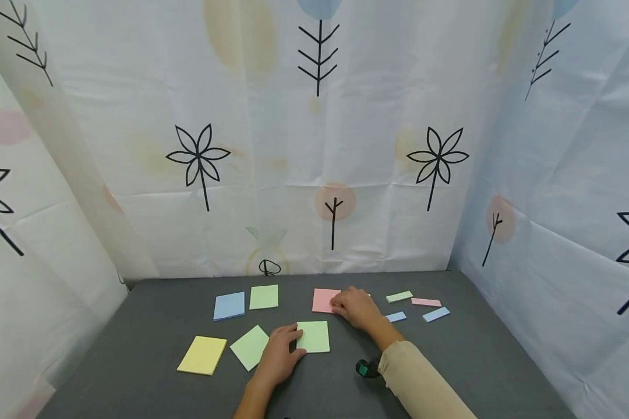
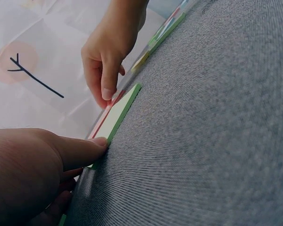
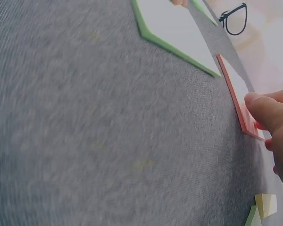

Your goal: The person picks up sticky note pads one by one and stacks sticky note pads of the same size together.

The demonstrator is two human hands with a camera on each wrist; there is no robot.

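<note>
A light-green sticky note pad [image 1: 314, 337] lies flat near the middle of the grey table. My left hand [image 1: 279, 356] holds its left side, with the thumb [image 2: 96, 145] at the near corner and the index finger at the far one. Just behind lies a pink sticky note pad [image 1: 324, 299]. My right hand [image 1: 357, 307] pinches its right side; the thumb [image 3: 257, 104] shows there in the right wrist view. Another green pad [image 1: 248, 347] lies turned on the table, partly covered by my left hand.
A yellow pad [image 1: 202, 355], a blue pad [image 1: 229, 306] and a green pad [image 1: 264, 297] lie on the left. Small green [image 1: 399, 297], pink [image 1: 426, 302] and blue strips [image 1: 436, 314] lie right. White printed cloth [image 1: 367, 233] surrounds the grey table [image 1: 152, 326].
</note>
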